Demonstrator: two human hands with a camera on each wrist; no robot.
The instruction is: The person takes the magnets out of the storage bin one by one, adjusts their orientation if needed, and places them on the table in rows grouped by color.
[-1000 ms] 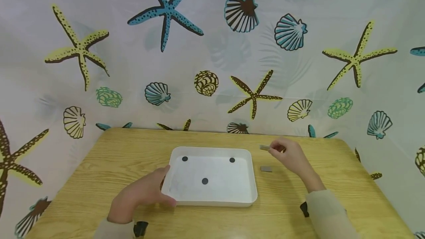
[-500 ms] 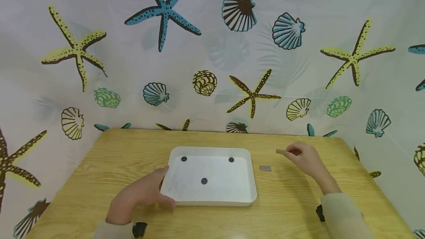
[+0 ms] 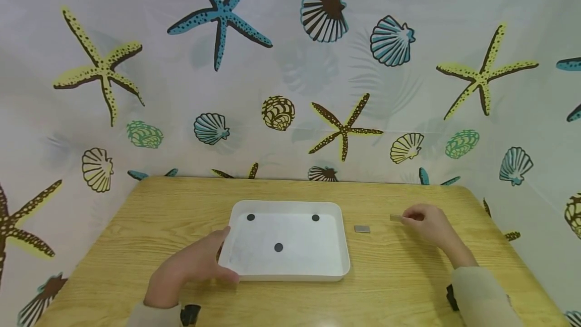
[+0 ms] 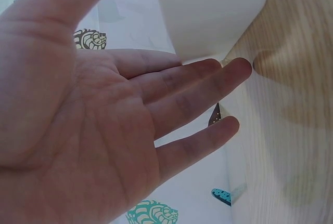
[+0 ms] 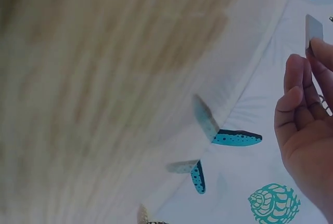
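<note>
A shallow white tray (image 3: pixel 290 266) lies on the wooden table, with three small black discs on its floor, one of them a near disc (image 3: pixel 279 247). My left hand (image 3: pixel 199 264) spreads along the tray's left side, thumb by the near corner. In the left wrist view its fingers (image 4: pixel 192 99) stretch out almost straight towards the tray's outer wall (image 4: pixel 218 16). My right hand (image 3: pixel 428 223) pinches a thin grey rectangular piece (image 3: pixel 396 217) between thumb and fingertips, right of the tray. A similar grey piece (image 3: pixel 362 228) lies flat between tray and right hand.
The wooden table (image 3: pixel 172 206) ends at the back against a white cloth (image 3: pixel 254 155) printed with starfish and shells. The cloth also runs along both sides. Dark straps or mounts show by both sleeves.
My right hand has moved right and nearer, away from the tray, carrying the grey piece. The left hand, tray and lying piece keep their places; the view has shifted slightly.
</note>
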